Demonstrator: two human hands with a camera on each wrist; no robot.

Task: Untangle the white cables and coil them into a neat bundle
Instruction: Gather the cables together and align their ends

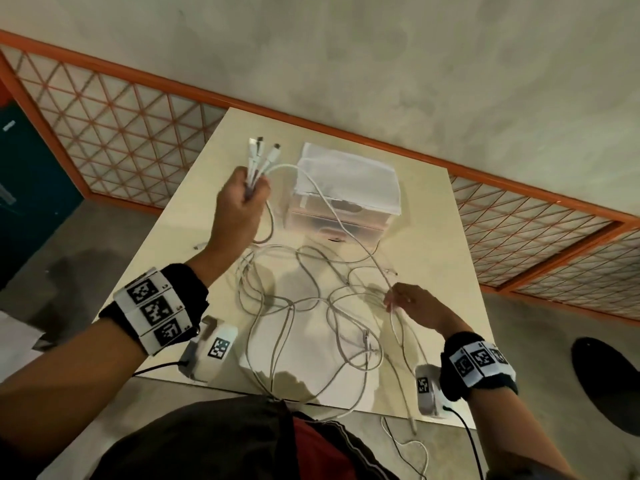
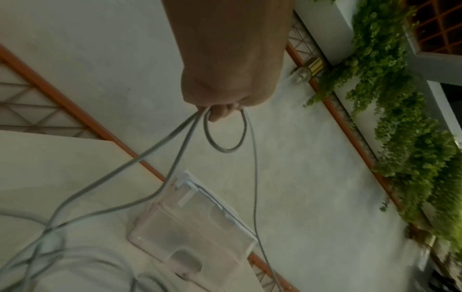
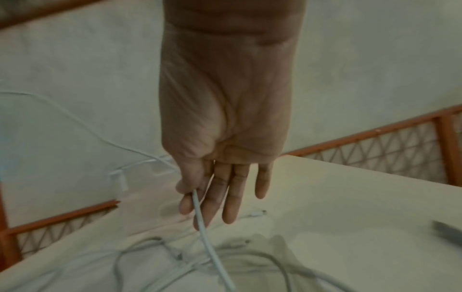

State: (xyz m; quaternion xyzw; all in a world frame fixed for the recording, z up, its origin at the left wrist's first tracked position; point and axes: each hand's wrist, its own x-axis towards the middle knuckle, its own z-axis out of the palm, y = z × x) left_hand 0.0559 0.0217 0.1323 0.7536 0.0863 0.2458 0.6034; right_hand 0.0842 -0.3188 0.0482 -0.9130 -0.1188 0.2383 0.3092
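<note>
— Above the table (image 1: 450,216), why do we keep our left hand (image 1: 239,202) raised like that?

— So the plug ends (image 1: 263,150) stay gathered. Our fingers are curled tight round several of the white cables (image 1: 311,306) just below their connectors, which fan out above the fist. Lifted this way, the strands hang down and we can see which one runs where.

— And the rest of the cables?

— Most of them lie in loose, crossing loops on the tabletop in front of us, and a couple of strands spill over the near edge toward the floor. No coil is formed yet, so by our reckoning we are early in the untangling.

— What is our right hand (image 1: 412,306) for?

— It pinches one strand (image 3: 200,213) between thumb and forefinger, the other fingers (image 3: 235,193) straight and relaxed. That strand rises from the pinch, over the clear plastic box (image 1: 346,188), to the left fist. Holding it apart from the pile lets us trace it free.

— Any risk?

— Pulling hard could tighten a crossing, or drag the strand against the box.
</note>
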